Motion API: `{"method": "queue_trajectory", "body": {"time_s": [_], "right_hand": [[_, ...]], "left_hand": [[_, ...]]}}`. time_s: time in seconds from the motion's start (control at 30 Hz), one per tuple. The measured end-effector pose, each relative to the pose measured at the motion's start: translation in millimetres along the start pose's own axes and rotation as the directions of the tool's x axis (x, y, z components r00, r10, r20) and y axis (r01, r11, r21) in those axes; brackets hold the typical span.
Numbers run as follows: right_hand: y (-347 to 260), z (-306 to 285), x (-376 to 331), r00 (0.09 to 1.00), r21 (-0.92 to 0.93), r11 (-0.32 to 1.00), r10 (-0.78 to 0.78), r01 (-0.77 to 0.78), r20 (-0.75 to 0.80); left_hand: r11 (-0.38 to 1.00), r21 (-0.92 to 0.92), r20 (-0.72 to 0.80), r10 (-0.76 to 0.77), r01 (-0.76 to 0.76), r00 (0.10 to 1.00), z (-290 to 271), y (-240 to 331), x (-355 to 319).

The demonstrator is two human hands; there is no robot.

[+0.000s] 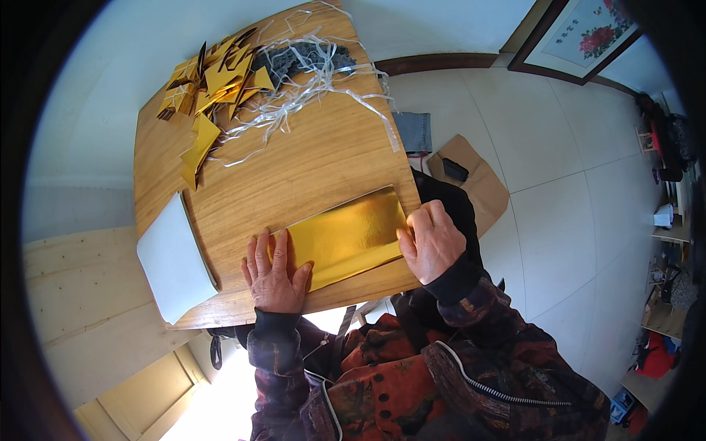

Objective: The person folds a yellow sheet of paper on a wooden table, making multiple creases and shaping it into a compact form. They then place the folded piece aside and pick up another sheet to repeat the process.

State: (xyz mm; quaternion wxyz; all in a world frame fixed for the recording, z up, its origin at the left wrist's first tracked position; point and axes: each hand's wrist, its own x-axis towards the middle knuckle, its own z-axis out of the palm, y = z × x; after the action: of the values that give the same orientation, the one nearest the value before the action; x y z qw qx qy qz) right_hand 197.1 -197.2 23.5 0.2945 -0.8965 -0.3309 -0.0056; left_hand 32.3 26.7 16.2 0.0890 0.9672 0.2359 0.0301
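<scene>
A rectangular sheet of shiny gold paper (346, 239) lies near the front edge of the wooden table, slightly tilted, its right end higher. It looks folded over, with a thin seam along its lower side. My left hand (276, 275) presses on its left end, fingers stretched out and spread. At the other end, my right hand (435, 241) is closed, thumb and curled fingers gripping the right edge of the gold paper. What lies under the right fingers is hidden. A stack of white-backed sheets (175, 257) rests at the table's left edge.
Folded gold paper pieces (220, 77) pile up at the table's far left. Tangled clear plastic strips (309, 88) lie beside them over a dark grey bundle (294, 60). On the floor to the right are a brown paper piece (474, 184) and a black object (455, 170).
</scene>
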Motion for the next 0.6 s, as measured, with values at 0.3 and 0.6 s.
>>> {"method": "queue_trajectory", "body": {"time_s": [0.3, 0.6], "right_hand": [[-1, 11, -1, 0.995, -0.255, 0.962, -0.09, 0.095, 0.032], [0, 15, -4, 0.994, -0.329, 0.938, -0.11, 0.113, 0.029]], "left_hand": [[1.0, 0.004, -0.005, 0.002, -0.002, 1.0, 0, 0, 0], [1.0, 0.0, -0.011, 0.004, -0.004, 1.0, 1, 0, 0]]}}
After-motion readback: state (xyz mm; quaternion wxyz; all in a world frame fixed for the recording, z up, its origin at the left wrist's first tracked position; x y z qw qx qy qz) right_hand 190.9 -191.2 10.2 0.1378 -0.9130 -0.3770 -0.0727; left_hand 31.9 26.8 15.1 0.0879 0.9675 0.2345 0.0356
